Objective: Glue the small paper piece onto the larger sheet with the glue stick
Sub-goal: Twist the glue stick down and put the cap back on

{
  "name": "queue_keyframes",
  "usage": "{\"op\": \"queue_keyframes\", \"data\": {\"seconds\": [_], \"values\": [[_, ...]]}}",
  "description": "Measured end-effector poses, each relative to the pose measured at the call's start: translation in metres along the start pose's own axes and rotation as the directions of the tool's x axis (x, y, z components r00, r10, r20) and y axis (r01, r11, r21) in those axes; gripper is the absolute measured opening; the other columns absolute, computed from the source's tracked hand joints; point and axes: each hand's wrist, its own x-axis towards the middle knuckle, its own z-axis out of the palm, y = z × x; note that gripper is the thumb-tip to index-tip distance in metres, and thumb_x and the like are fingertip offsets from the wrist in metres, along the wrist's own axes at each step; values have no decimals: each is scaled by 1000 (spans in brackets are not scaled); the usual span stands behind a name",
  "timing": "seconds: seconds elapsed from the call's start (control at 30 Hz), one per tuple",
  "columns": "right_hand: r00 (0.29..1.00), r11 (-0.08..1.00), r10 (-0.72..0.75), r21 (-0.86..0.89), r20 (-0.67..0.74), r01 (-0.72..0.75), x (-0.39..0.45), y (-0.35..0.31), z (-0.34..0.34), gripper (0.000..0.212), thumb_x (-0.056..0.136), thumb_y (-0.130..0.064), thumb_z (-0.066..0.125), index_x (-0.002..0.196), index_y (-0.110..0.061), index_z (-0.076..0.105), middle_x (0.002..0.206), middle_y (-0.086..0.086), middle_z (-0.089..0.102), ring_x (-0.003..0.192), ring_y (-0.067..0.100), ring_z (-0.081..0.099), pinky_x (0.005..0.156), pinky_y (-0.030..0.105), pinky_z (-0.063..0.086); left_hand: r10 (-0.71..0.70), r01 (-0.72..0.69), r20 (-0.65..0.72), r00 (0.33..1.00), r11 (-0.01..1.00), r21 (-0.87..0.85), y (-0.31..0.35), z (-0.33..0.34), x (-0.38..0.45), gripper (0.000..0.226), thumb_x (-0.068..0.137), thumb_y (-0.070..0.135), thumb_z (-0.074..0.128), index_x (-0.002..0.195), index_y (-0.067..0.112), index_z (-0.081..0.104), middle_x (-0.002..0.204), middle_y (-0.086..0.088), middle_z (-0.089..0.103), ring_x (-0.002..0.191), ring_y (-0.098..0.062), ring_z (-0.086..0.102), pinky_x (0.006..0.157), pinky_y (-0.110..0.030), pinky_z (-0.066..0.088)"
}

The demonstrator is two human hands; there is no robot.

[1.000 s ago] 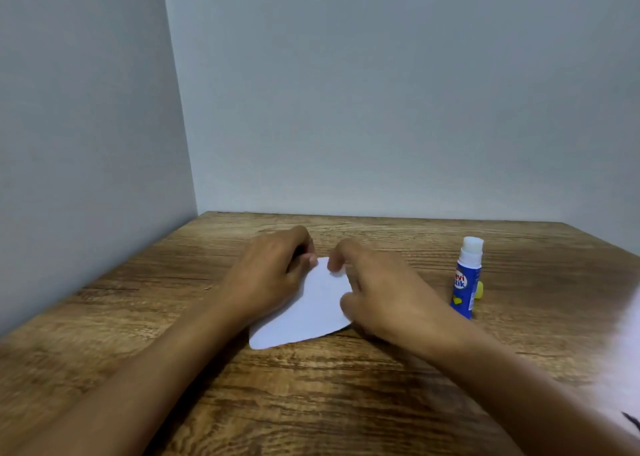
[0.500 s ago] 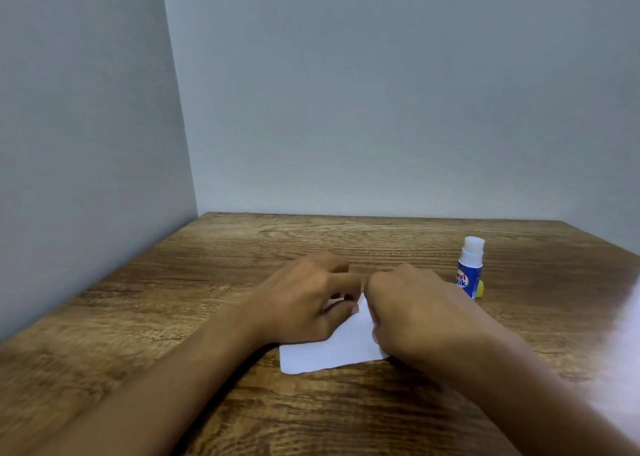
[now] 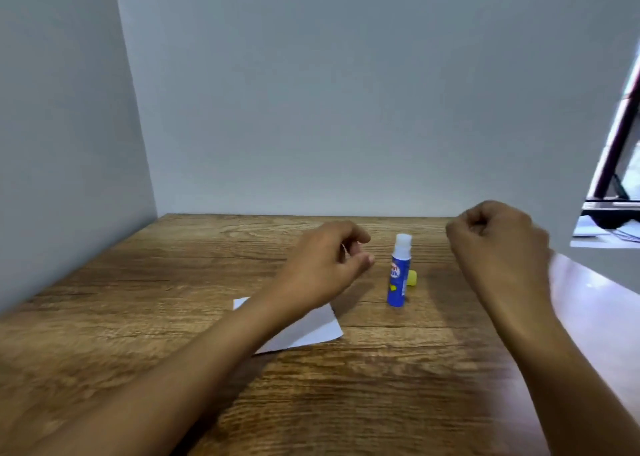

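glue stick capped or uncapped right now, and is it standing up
Uncapped and upright. The glue stick stands on the table with its white glue tip bare; a yellow cap lies just behind it.

One glue stick (image 3: 399,272), one yellow cap (image 3: 412,278), one paper sheet (image 3: 304,331), two hands

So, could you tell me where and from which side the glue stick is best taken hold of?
Probably round the blue barrel of the glue stick, below the exposed white glue tip. It stands upright and uncapped on the table, so a sideways grasp suits it. The left hand is already beside it, with bare table between them; the yellow cap lies behind.
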Motion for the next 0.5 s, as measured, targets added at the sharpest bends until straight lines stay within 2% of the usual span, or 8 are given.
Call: {"op": "queue_keyframes", "data": {"seconds": [0.07, 0.13, 0.23, 0.33, 0.4, 0.43, 0.5], "values": [[976, 980, 92, -194, 197, -53, 4, 9, 6, 19, 81, -10, 51, 87, -10, 68, 100, 16, 67, 94, 35, 59, 69, 26, 36, -106, 114, 91, 990, 990, -83, 9, 17, 7, 34, 79, 28, 65, 111, 16, 58, 91, 1, 61, 70, -6, 49, 63, -16, 38], [932, 969, 117, -246, 344, -31, 4, 11, 13, 20, 79, -7, 53, 88, -12, 70, 102, 14, 68, 96, 32, 61, 69, 26, 39, -128, 138, 126, 984, 987, -77, 15, 31, 10, 27, 79, 27, 64, 103, 14, 61, 90, -7, 62, 69, -11, 49, 61, -21, 37], [905, 986, 59, -167, 422, 14, -2, 10, 21, 11, 82, -12, 57, 82, -13, 68, 90, 12, 67, 90, 29, 62, 67, 27, 40, -94, 95, 63, 994, 995, -26, 19, 43, 10, 15, 80, 24, 62, 87, 11, 65, 68, 1, 55, 61, -10, 46, 54, -21, 31], [911, 986, -50, -123, 409, 110, -7, 4, 29, 14, 84, -15, 53, 82, -12, 66, 85, 12, 65, 88, 30, 61, 65, 27, 38, -86, 85, -2, 996, 996, -30, 15, 38, 13, 10, 78, 22, 63, 81, 13, 66, 58, 8, 51, 56, -6, 44, 51, -16, 30], [917, 988, -131, -32, 376, 154, -9, -2, 34, 19, 88, -16, 50, 89, -12, 69, 87, 12, 68, 81, 25, 59, 58, 25, 37, -145, 137, -40, 989, 979, -151, 7, 27, 16, 10, 78, 23, 65, 78, 13, 67, 63, 4, 59, 60, -9, 52, 57, -15, 35], [912, 986, -167, 38, 376, 165, -12, -6, 36, 21, 90, -17, 48, 91, -13, 69, 86, 10, 68, 77, 22, 58, 56, 26, 37, -182, 165, -55, 982, 959, -231, 3, 20, 18, 11, 79, 24, 64, 78, 13, 67, 66, 2, 62, 63, -11, 55, 62, -20, 40], [873, 970, -217, 200, 436, 141, -19, -11, 44, 25, 93, -17, 42, 95, -12, 67, 78, 6, 62, 66, 17, 53, 55, 28, 36, -225, 187, -76, 971, 921, -341, -6, 8, 19, 13, 82, 22, 60, 77, 12, 65, 64, 2, 59, 57, -5, 52, 60, -22, 40]]}}
